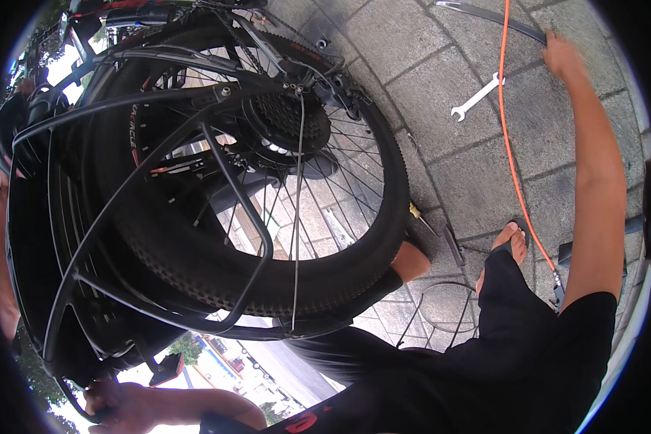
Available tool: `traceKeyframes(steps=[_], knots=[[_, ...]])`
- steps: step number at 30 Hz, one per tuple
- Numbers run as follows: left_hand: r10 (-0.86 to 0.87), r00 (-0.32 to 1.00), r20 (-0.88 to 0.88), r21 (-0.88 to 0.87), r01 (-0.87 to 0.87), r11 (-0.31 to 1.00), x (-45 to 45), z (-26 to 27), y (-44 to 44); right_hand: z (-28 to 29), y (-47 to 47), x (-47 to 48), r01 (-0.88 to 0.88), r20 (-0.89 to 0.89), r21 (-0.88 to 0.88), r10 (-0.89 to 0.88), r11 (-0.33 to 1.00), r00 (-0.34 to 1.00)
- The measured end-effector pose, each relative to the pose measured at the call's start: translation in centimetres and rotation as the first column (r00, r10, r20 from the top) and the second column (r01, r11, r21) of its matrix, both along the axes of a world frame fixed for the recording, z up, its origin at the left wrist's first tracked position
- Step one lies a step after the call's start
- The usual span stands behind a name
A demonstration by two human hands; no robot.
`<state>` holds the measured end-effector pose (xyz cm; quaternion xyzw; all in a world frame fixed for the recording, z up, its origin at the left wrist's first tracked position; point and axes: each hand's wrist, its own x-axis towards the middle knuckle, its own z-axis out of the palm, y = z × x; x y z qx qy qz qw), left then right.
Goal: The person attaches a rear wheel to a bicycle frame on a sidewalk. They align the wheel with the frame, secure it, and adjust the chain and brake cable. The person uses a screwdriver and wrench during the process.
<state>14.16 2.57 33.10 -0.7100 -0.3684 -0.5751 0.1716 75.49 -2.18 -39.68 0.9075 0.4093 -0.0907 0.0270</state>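
A bicycle with a fat knobby rear tyre (358,282) leans over me, its cassette (295,122) facing up. Around the wheel bends the black tubing of the rear rack (125,187). At the lower left my left hand (111,404) grips the rack's end, near a red reflector (168,370); its fingers are partly in shadow. Far off at the upper right, my right hand (561,54) holds one end of a long, flat metal bar (512,27), like a tyre lever, low over the paving. An orange hose (504,108) crosses the bar.
An open-ended wrench (476,99) lies on the stone paving (461,146). A yellow-handled screwdriver (416,211) and a dark narrow tool (453,245) lie beside the tyre. Near my foot (512,241) is a wire hoop (447,328). Another person's arm (4,271) shows at the left rim.
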Motion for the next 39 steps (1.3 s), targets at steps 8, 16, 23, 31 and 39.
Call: traceKeyframes(steps=[8, 16, 23, 31, 39], knots=[[-0.019, 1.000, -0.012, -0.040, 0.019, 0.999, 0.4, 0.2, 0.5, 1.6, 0.1, -2.7, 0.054, -0.225, 0.002, -0.053, 0.999, 0.973], [-0.010, 1.000, -0.020, -0.049, 0.009, 0.999, 0.3, 0.9, -0.7, 7.6, -2.5, -7.7, 0.052, -0.711, -0.327, -0.282, 0.944, 0.644], [-0.035, 0.999, -0.010, -0.054, 0.035, 0.998, 0.0, 0.8, -1.5, 8.8, -6.5, -11.6, 0.042, -0.600, -0.268, -0.201, 0.963, 0.774], [0.054, 0.999, 0.010, -0.064, -0.053, 0.997, 3.0, -1.7, -0.9, 6.1, -7.2, -11.3, 0.136, -0.366, -0.190, -0.199, 0.972, 0.909], [0.068, 0.996, 0.065, -0.014, -0.067, 0.998, 5.0, -3.2, -0.5, 19.0, 1.7, -26.2, -0.046, -0.684, 0.577, 0.513, 0.816, 0.520]])
